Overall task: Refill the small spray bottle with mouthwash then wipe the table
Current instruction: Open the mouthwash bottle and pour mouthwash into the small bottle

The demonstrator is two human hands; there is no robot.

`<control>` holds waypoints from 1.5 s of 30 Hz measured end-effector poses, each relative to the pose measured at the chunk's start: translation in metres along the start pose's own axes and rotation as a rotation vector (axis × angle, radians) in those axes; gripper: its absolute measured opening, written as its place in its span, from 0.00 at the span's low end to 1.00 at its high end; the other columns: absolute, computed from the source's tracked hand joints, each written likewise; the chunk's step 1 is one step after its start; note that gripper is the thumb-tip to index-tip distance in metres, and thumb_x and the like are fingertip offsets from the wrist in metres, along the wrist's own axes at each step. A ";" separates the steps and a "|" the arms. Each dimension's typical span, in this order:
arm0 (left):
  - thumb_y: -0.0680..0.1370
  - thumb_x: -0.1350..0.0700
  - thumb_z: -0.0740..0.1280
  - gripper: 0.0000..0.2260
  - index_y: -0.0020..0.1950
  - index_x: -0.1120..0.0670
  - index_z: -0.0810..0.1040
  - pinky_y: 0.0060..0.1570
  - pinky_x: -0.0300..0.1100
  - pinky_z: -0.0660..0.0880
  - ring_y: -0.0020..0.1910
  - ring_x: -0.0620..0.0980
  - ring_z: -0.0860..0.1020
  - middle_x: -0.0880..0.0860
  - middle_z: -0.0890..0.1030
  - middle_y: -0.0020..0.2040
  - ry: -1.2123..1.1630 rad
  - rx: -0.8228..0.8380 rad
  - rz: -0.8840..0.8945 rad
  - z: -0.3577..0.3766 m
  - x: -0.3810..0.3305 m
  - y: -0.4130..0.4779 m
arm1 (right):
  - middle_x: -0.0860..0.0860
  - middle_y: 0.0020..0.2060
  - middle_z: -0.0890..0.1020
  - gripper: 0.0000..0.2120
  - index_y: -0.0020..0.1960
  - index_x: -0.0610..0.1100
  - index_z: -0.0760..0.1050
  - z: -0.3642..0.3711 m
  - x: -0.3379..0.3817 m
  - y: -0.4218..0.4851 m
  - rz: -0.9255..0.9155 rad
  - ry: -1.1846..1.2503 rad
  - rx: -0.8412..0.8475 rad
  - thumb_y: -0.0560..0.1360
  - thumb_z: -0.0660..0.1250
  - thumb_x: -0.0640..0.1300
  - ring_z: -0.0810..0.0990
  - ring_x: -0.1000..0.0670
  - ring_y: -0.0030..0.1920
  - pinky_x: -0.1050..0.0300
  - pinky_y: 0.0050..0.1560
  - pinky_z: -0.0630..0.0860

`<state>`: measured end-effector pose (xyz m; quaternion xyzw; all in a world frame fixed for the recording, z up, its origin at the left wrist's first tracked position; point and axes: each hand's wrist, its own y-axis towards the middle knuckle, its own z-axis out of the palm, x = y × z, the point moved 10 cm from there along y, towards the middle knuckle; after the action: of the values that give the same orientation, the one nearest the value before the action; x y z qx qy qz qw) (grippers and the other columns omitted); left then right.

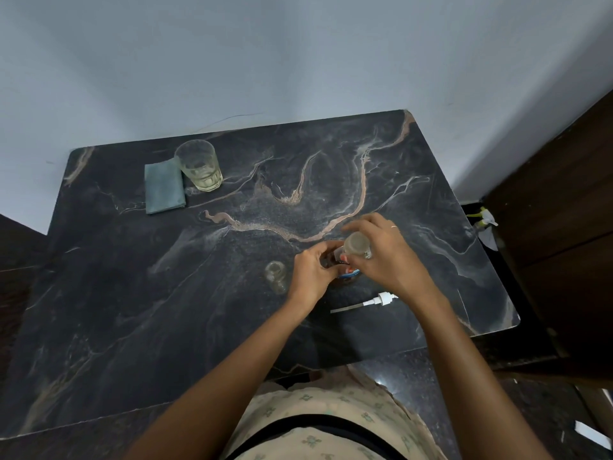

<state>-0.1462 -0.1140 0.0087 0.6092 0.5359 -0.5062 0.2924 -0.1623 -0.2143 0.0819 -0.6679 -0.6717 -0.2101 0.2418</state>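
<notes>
A white spray pump lies nearest on the desk. The small clear bottle stands just left of the left grip, which curls round a dark bottle. The right grip pinches a clear cap. Farther off are a glass and a cloth.

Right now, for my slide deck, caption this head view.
Left hand steadies the mouthwash bottle, right hand grips its cap; small bottle stands open, pump lies nearby.

Held bottle: mostly under left hand; label unreadable.
Clear piece: in right hand; kind unclear.
Trigger sprayer: body behind table edge.
</notes>
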 end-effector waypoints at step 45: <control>0.67 0.66 0.73 0.22 0.60 0.58 0.76 0.42 0.20 0.68 0.49 0.35 0.74 0.43 0.76 0.50 -0.085 0.017 0.009 0.003 -0.003 -0.004 | 0.45 0.49 0.72 0.13 0.52 0.35 0.70 0.029 -0.216 -0.061 0.592 0.355 -0.555 0.70 0.69 0.34 0.72 0.51 0.47 0.67 0.47 0.67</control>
<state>-0.1503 -0.1173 0.0110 0.5918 0.5160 -0.5349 0.3121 -0.2268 -0.3695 -0.0691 -0.8247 -0.3177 -0.4158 0.2145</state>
